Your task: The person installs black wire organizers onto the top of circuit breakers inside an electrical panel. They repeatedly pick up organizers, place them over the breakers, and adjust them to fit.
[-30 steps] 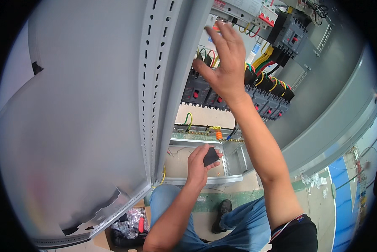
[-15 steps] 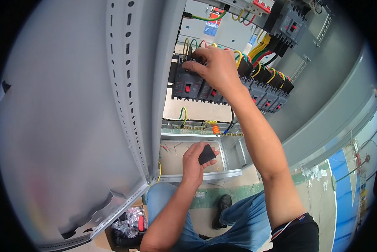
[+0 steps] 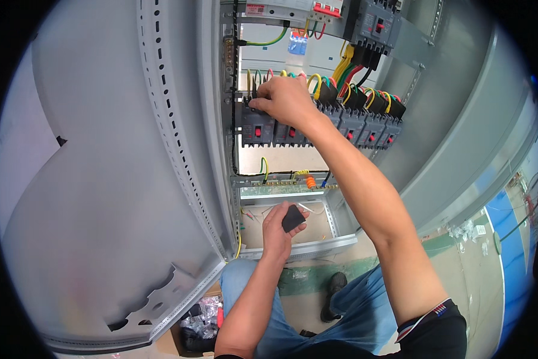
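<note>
My right hand [image 3: 285,102] reaches to the top of the leftmost circuit breaker [image 3: 258,124], a dark grey block with a red toggle. Its thumb and forefinger pinch around a thin black phase barrier [image 3: 254,90] standing upright at the breaker's terminals; my fingers partly hide it. Lower down, my left hand [image 3: 276,232] holds flat black phase barriers [image 3: 293,218], palm up; how many are stacked I cannot tell. Similar black barriers [image 3: 355,98] stand on the breakers further right, among yellow, green and red wire loops.
A large grey cabinet door [image 3: 113,179] stands open at the left. Above the row is a bigger breaker [image 3: 376,25] with thick cables [image 3: 348,63]. Below runs a brass terminal bar [image 3: 281,183] with an orange insulator [image 3: 311,182]. A cardboard box [image 3: 168,342] with bagged parts sits by my left leg.
The view has shifted, showing more of the cabinet's upper left. My right hand stays at the leftmost breaker's top, and my left hand still holds the black barriers.
</note>
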`<state>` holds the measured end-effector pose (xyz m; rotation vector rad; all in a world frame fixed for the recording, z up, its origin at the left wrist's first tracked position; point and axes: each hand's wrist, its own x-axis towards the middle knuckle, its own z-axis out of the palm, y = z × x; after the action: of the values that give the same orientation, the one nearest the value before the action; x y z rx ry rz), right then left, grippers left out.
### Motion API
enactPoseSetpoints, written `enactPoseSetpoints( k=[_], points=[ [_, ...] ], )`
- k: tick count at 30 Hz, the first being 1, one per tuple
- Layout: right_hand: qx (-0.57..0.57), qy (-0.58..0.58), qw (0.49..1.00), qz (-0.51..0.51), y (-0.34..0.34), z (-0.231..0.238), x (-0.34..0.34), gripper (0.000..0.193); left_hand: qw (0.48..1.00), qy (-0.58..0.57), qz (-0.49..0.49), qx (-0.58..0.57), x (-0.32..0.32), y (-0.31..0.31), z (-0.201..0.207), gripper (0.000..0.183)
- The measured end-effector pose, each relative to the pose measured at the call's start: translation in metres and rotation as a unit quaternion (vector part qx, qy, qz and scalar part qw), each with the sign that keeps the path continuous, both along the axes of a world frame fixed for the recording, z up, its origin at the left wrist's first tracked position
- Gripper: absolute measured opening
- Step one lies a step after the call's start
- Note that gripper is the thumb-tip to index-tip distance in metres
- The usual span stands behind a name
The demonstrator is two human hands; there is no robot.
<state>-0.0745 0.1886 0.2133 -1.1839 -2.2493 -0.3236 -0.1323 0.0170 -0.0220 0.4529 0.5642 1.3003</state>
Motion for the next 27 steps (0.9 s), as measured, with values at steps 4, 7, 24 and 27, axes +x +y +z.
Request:
enactPoseSetpoints(
  k=[4,7,24,27],
  points=[
    [0.015,0.005,1.0,0.006,-0.001,-0.004,0.005,0.029,1.0,-0.003,-0.012,0.007,0.001,-0.006,0.003,0.03],
    [0.065,0.004,0.998,0.017,0.003,-0.004,0.013,0.028,1.0,-0.002,-0.013,0.013,0.007,-0.002,0.007,0.029],
    [0.075,0.005,0.997,0.003,0.007,-0.013,0.003,0.031,1.0,0.008,-0.016,0.017,0.015,-0.002,0.008,0.032],
    [0.044,-0.012,0.999,-0.015,0.003,-0.01,0.002,0.034,1.0,0.005,-0.01,-0.005,0.018,0.005,-0.009,0.033]
  ],
)
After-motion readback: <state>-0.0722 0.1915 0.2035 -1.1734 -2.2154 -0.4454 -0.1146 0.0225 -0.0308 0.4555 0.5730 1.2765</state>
